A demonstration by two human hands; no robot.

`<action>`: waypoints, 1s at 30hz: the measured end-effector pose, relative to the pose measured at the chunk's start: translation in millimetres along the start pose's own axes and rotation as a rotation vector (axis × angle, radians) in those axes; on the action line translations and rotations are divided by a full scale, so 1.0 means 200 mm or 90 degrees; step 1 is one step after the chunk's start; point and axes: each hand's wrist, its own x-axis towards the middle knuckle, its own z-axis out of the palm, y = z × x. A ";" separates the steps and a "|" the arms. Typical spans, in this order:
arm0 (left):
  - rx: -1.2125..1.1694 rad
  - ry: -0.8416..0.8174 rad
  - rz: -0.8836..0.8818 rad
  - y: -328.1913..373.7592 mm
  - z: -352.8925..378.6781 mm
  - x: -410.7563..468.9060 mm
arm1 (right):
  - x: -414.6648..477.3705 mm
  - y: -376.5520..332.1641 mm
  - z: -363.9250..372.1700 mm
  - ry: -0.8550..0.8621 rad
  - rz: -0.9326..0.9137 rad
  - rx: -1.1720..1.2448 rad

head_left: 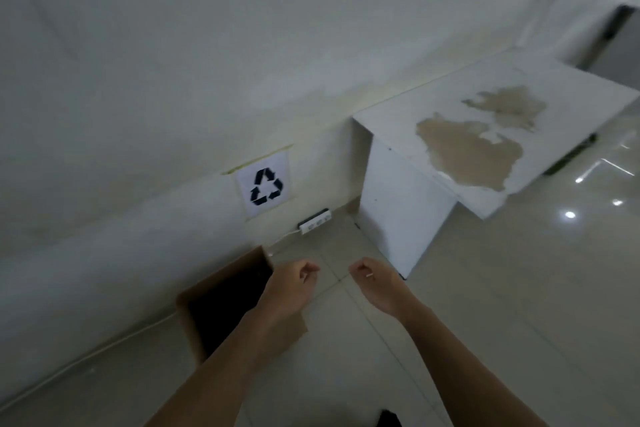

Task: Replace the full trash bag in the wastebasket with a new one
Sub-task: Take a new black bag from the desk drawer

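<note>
A brown cardboard box serves as the wastebasket and stands on the tiled floor against the wall. Its top is open and its inside looks black; I cannot tell whether a bag lines it. My left hand hovers over the box's right edge with its fingers curled in and nothing visible in them. My right hand hangs over the floor a little to the right, also curled with nothing visibly held. The two hands are a short gap apart. No loose trash bag is in sight.
A paper recycling sign is taped to the wall above the box. A white power strip lies at the wall's foot, with a cable along the wall. A white table with a peeled top stands right. A dark object shows at the bottom edge.
</note>
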 end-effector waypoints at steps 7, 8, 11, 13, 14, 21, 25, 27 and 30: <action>0.019 -0.072 0.058 0.49 0.51 0.26 | -0.04 0.36 -0.59 0.099 0.020 0.013; 0.014 -0.087 0.066 0.57 0.60 0.29 | -0.04 0.43 -0.68 0.111 0.026 0.013; -0.002 -0.113 0.093 0.81 0.85 0.41 | -0.05 0.63 -0.93 0.146 0.052 0.027; -0.008 -0.129 0.112 0.97 1.00 0.46 | -0.05 0.76 -1.08 0.164 0.071 0.031; -0.010 -0.139 0.121 1.05 1.07 0.49 | -0.05 0.82 -1.15 0.172 0.079 0.030; 0.021 -0.180 0.162 1.48 1.47 0.80 | 0.09 1.11 -1.61 0.216 0.110 0.059; 0.028 -0.198 0.165 1.70 1.67 1.06 | 0.28 1.27 -1.86 0.223 0.117 0.073; 0.028 -0.206 0.168 1.80 1.76 1.19 | 0.38 1.33 -1.99 0.225 0.118 0.074; 0.030 -0.225 0.157 1.98 1.89 1.39 | 0.52 1.41 -2.23 0.216 0.133 0.095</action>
